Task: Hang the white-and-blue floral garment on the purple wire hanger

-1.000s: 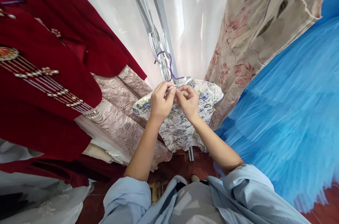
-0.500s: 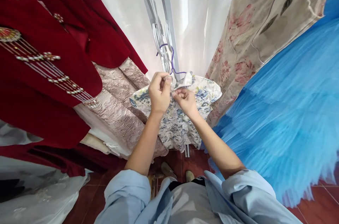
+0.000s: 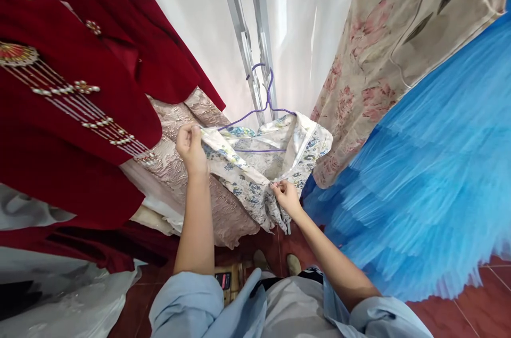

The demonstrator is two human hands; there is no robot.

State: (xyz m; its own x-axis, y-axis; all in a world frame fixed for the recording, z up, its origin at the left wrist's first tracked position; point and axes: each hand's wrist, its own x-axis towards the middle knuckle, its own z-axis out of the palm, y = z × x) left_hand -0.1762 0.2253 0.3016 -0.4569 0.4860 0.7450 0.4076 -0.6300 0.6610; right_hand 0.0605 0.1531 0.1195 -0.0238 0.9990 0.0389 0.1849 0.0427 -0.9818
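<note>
A white floral dress [image 3: 247,181] with blue and yellow print hangs on a purple wire hanger [image 3: 268,101]. Its neck opening gapes wide, showing the pale inside and the hanger's lower bar. My left hand [image 3: 192,150] is closed on the left edge of the opening and pulls it out to the side. Lower down, my right hand [image 3: 287,198] pinches the fabric at the bottom of the opening, where the two edges meet. Whether a zipper pull is between those fingers is too small to tell.
Metal rails [image 3: 243,34] hold the hanger before a white curtain [image 3: 303,18]. Left hang a red beaded garment [image 3: 99,61] and a pink brocade skirt [image 3: 227,210]. Right are a beige floral garment [image 3: 371,56] and a blue tulle dress [image 3: 411,194]. A phone-like object [image 3: 223,280] lies below.
My left hand has moved left, drawing the dress edge outward. My right hand has gone down along the opening. The dress, closed near the neck before, now spreads apart.
</note>
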